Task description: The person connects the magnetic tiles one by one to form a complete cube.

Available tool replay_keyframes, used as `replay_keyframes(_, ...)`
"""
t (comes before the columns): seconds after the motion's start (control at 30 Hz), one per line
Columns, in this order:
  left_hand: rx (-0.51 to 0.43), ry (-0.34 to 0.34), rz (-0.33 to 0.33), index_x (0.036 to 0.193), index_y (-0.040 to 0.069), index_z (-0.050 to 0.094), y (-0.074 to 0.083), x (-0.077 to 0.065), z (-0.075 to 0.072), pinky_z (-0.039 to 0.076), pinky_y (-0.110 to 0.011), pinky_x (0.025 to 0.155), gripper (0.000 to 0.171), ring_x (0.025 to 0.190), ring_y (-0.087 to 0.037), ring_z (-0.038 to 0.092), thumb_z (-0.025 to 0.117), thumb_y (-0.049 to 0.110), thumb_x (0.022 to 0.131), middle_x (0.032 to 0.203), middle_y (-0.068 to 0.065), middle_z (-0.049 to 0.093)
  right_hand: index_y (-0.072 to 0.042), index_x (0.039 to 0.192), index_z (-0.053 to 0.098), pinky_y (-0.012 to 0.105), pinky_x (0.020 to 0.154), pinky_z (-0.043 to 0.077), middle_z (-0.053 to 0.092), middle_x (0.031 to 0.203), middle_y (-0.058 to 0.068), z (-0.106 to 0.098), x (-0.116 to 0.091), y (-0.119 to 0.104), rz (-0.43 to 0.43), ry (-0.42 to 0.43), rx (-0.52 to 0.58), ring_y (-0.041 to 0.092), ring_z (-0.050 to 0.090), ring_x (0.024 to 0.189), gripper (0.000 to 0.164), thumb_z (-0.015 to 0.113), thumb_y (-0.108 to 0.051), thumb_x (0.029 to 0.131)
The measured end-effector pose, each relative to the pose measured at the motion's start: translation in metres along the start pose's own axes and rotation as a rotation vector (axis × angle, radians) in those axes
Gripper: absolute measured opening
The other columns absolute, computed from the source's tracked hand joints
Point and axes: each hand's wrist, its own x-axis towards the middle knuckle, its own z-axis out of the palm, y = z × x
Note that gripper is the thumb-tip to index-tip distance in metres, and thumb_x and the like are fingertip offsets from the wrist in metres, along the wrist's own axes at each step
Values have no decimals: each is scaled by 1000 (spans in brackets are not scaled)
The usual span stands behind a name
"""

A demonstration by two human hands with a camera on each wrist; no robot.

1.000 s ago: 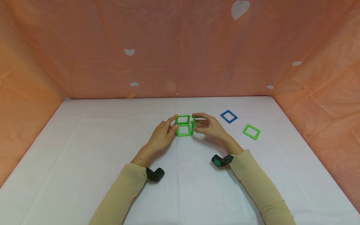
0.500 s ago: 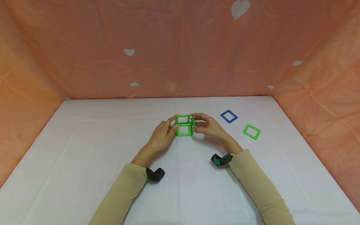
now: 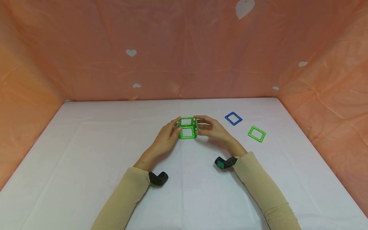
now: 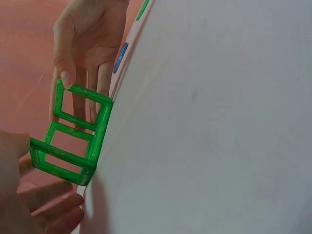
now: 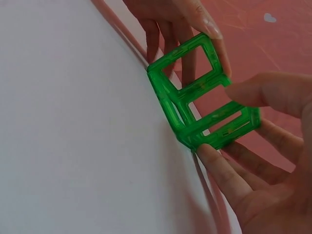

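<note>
Green square frame tiles, which look like magnetic building tiles [image 3: 187,137], stand joined on the table as an open box with a floor, a back and side walls. My left hand [image 3: 164,140] grips the left wall between thumb and fingers. At the other side my right hand [image 3: 218,131] holds the right wall [image 3: 196,125], which stands nearly upright against the floor tile. In the left wrist view the green tiles [image 4: 101,131] sit between both hands, with the right hand [image 4: 92,39] beyond. The right wrist view has the right thumb and fingertips on the tiles' edges [image 5: 163,95].
A loose blue square tile [image 3: 233,118] lies flat to the right, and a loose green tile [image 3: 256,134] lies farther right. White cloth covers the table [image 3: 115,134]. An orange curtain [image 3: 161,73] with pale hearts hangs behind and at both sides.
My right hand has shifted slightly left with the right wall, closing the gap to the other tiles; the wall's top now leans in a little. My left hand has stayed in place.
</note>
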Motion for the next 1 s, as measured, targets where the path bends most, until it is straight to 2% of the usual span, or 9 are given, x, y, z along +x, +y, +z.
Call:
replay_keyframes(0.1, -52, -15, -5, 149, 7, 29, -1, 1, 1, 30, -54, 109, 51, 132, -38, 43, 42, 23, 103, 137, -24, 50, -4, 144, 41, 52, 106, 37, 46, 140, 22, 1, 0, 0, -6, 2, 12, 38, 46, 130, 64, 67, -3, 85)
replay_keyframes(0.23, -77, -17, -7, 149, 8, 28, -3, 2, 1, 29, -55, 110, 51, 134, -37, 41, 43, 24, 103, 138, -22, 51, -3, 143, 41, 52, 105, 38, 45, 142, 22, 2, 1, 0, -17, 4, 24, 39, 46, 130, 64, 67, -2, 85)
replay_keyframes(0.43, -171, -18, 9, 148, 7, 30, -8, 2, 0, 36, -49, 108, 48, 129, -35, 48, 44, 18, 103, 136, -24, 51, -6, 143, 42, 52, 107, 36, 46, 143, 19, 2, 1, -1, 1, 4, 25, 38, 46, 131, 63, 67, -3, 85)
replay_keyframes(0.63, -263, -28, 6, 147, 7, 31, -11, 4, 1, 40, -47, 105, 48, 126, -35, 51, 45, 16, 102, 136, -25, 50, -5, 144, 40, 51, 105, 38, 46, 140, 23, 3, 0, -1, -2, 2, 20, 39, 46, 130, 65, 67, -3, 85)
replay_keyframes(0.77, -272, -11, -7, 146, 8, 34, -13, 4, 2, 39, -50, 105, 46, 124, -36, 52, 45, 16, 102, 134, -24, 52, -7, 145, 40, 49, 105, 39, 47, 139, 22, 3, 0, 1, -2, 5, 3, 37, 47, 130, 66, 68, -5, 85)
replay_keyframes(1.0, -257, 17, -88, 147, 12, 34, -6, 5, 6, 38, -50, 106, 47, 127, -35, 50, 45, 19, 102, 136, -22, 51, -11, 146, 40, 49, 106, 38, 46, 141, 19, 4, 1, 1, 20, 12, -22, 35, 46, 131, 65, 68, -9, 87)
